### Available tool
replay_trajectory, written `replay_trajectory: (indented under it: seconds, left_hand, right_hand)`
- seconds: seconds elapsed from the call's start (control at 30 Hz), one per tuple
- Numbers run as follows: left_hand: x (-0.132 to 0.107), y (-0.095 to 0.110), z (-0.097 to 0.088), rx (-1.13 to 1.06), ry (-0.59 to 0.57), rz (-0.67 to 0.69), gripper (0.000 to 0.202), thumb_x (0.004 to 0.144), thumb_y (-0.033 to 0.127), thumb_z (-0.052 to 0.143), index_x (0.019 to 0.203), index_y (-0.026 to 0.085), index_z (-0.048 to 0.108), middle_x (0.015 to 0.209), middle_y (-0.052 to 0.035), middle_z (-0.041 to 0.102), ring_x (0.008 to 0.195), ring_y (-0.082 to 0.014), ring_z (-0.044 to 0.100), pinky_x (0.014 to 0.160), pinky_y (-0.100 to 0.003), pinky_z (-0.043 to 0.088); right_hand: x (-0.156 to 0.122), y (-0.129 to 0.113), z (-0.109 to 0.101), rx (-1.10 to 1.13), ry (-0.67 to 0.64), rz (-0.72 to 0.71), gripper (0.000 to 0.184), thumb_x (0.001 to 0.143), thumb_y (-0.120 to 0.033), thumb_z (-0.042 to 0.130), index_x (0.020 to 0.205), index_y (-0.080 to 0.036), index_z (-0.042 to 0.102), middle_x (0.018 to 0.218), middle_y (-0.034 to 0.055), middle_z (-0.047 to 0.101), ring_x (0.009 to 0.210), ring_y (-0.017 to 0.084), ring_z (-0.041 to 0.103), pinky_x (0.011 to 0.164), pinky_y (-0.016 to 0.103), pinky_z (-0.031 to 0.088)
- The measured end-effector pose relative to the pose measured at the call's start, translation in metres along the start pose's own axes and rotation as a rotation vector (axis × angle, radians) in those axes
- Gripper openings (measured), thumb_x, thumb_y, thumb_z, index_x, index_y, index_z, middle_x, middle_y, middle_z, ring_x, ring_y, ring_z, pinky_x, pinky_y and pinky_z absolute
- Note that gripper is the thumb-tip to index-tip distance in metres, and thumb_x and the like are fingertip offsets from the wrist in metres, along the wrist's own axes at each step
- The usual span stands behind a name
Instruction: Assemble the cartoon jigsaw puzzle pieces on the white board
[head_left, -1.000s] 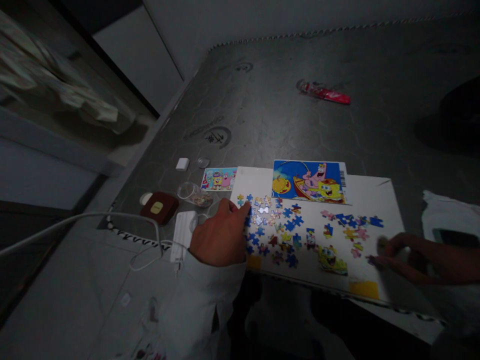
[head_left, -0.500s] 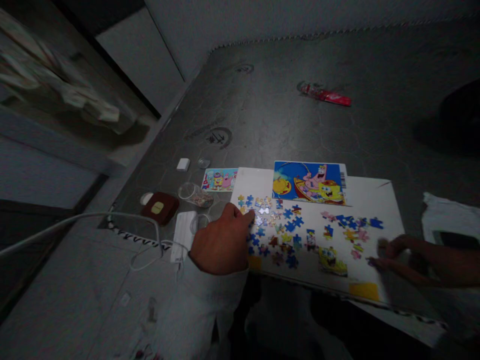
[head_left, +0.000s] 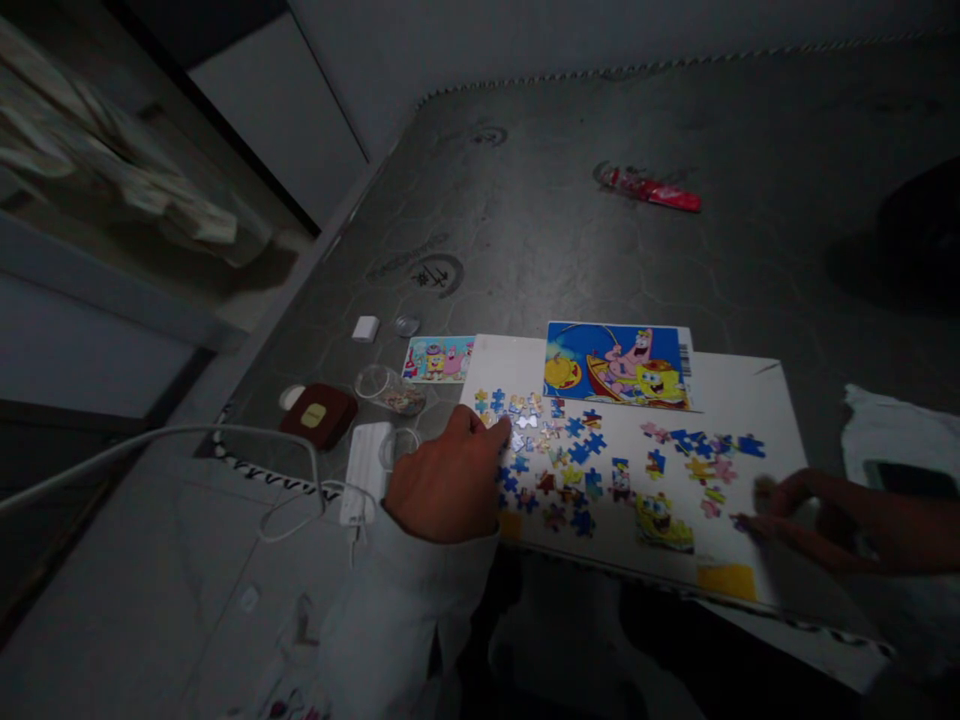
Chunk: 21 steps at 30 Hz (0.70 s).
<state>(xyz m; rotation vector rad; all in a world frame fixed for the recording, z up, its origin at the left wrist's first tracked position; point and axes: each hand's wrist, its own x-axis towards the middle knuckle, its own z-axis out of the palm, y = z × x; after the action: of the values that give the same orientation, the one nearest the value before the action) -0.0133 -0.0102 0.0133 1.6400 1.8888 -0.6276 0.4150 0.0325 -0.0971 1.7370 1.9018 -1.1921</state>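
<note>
My left hand (head_left: 448, 480) rests palm down at the left edge of a white board (head_left: 739, 385). Its fingers are curled, with the tips against loose jigsaw pieces (head_left: 527, 421); whether they grip one is hidden. At the right side of the board, my right hand (head_left: 847, 515) pinches a small dark puzzle piece (head_left: 741, 522) between its fingertips. Several more pieces (head_left: 701, 470) lie scattered nearby. A joined cartoon section (head_left: 663, 522) lies near the front edge. Across the back of the board is a blue cartoon picture card (head_left: 616, 366).
Left of the board are a clear jar (head_left: 388, 388) lying on its side, a cartoon strip (head_left: 437, 360), a brown box (head_left: 320, 416) and a white power strip (head_left: 366, 470) with cables. A red packet (head_left: 660, 190) lies farther back. A dark phone-like object (head_left: 915, 480) is at right.
Almost nothing differs. Both hands keep their places, and the view has shifted very slightly.
</note>
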Motion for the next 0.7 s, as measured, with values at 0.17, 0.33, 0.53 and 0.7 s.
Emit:
replay_trajectory:
  seconds: [0.17,0.33,0.53,0.7]
  left_hand:
    - [-0.002,0.001,0.000,0.006,-0.003,-0.003,0.068,0.104,0.018,0.066,0.168,0.038,0.057,0.168,-0.0174,0.056,0.125,-0.0428,0.080,0.100,-0.065,0.070]
    - [0.000,0.001,0.001,-0.001,0.015,-0.017,0.075,0.105,0.019,0.065,0.174,0.042,0.051,0.169,-0.0160,0.055,0.123,-0.0416,0.081,0.101,-0.064,0.069]
    - [0.003,0.000,0.000,0.014,0.023,-0.049,0.077,0.105,0.022,0.065,0.177,0.040,0.047,0.169,-0.0180,0.055,0.119,-0.0395,0.081,0.099,-0.060,0.070]
    - [0.003,-0.002,0.001,0.020,0.019,-0.043,0.071,0.104,0.022,0.064,0.173,0.038,0.052,0.167,-0.0168,0.055,0.118,-0.0376,0.082,0.098,-0.057,0.070]
  right_hand:
    - [0.007,0.016,-0.003,-0.022,-0.053,0.033,0.089,0.063,-0.113,0.059,0.104,-0.035,0.074,0.098,0.0087,0.086,0.075,0.032,0.079,0.070,0.047,0.065]
    - [0.003,0.011,-0.009,0.003,-0.113,0.023,0.082,0.068,-0.107,0.060,0.109,-0.037,0.074,0.091,0.0082,0.083,0.070,0.032,0.076,0.072,0.050,0.066]
    - [0.003,0.008,-0.008,0.005,-0.128,0.033,0.080,0.066,-0.105,0.062,0.107,-0.038,0.074,0.092,0.0079,0.083,0.071,0.032,0.075,0.072,0.049,0.064]
    - [-0.004,-0.007,-0.009,0.039,-0.078,-0.006,0.070,0.073,-0.101,0.063,0.101,-0.038,0.074,0.081,0.0057,0.079,0.068,0.031,0.074,0.071,0.047,0.063]
